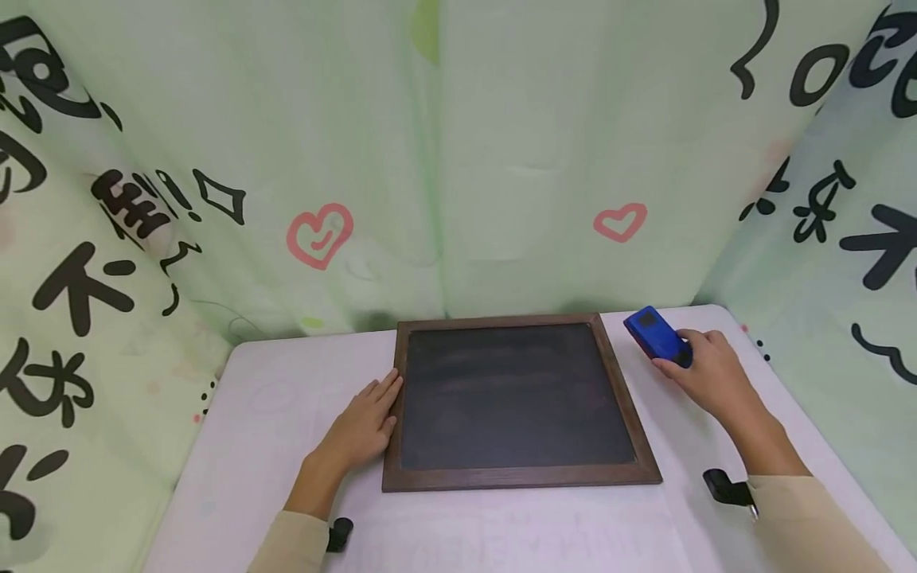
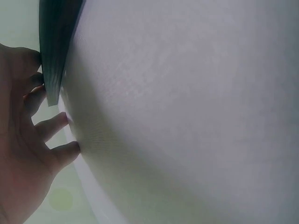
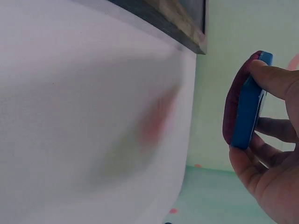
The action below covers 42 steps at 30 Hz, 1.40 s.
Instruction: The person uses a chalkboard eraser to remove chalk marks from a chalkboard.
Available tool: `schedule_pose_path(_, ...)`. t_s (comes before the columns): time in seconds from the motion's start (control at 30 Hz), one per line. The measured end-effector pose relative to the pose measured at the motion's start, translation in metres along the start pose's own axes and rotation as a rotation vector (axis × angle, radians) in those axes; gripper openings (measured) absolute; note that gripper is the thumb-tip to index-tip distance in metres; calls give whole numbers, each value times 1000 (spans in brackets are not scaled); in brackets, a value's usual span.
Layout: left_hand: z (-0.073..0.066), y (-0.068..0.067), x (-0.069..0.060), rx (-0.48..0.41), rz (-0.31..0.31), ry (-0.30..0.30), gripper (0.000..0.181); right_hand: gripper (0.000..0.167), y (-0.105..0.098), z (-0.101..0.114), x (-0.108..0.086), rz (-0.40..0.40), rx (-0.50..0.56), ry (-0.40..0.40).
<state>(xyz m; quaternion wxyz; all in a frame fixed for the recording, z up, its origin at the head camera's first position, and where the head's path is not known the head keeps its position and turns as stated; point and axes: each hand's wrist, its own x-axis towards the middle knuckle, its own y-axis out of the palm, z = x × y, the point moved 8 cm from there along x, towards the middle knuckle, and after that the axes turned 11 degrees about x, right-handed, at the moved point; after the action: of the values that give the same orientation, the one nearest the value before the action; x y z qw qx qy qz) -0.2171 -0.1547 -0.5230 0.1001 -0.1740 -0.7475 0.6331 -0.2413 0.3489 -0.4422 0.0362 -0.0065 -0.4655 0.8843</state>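
A chalkboard (image 1: 516, 398) with a brown wooden frame lies on the white table. My left hand (image 1: 364, 422) rests at its left edge, fingers fairly straight against the frame; in the left wrist view that hand (image 2: 23, 126) touches the frame's side (image 2: 58, 46) and the tabletop. My right hand (image 1: 716, 374) grips a blue chalkboard eraser (image 1: 655, 336) beyond the board's upper right corner. In the right wrist view the eraser (image 3: 247, 112) is held above the table between thumb and fingers, its dark reddish pad facing away from the palm. The board's dark surface shows faint smudges.
A pale green curtain (image 1: 516, 159) with black lettering and pink hearts hangs behind and on both sides of the table (image 1: 286, 398). Black wrist mounts (image 1: 727, 487) are strapped near the beige sleeves.
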Motion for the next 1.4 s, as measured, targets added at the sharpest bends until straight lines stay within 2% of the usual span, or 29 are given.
schedule_pose_path(0.33, -2, -1, 0, 7, -2, -4, 63, 80, 10, -35, -3, -15, 1, 130)
schedule_pose_path(0.67, -1, 3, -2, 6, 1, -6, 63, 84, 28, -56, -1, 66, 2, 204)
schedule_pose_path(1.0, -2, -1, -1, 16, -19, 2, 63, 86, 32, -57, -1, 87, -23, 223)
schedule_pose_path(1.4, -2, 0, -1, 10, -39, -5, 63, 90, 35, -53, -5, 55, -48, 227)
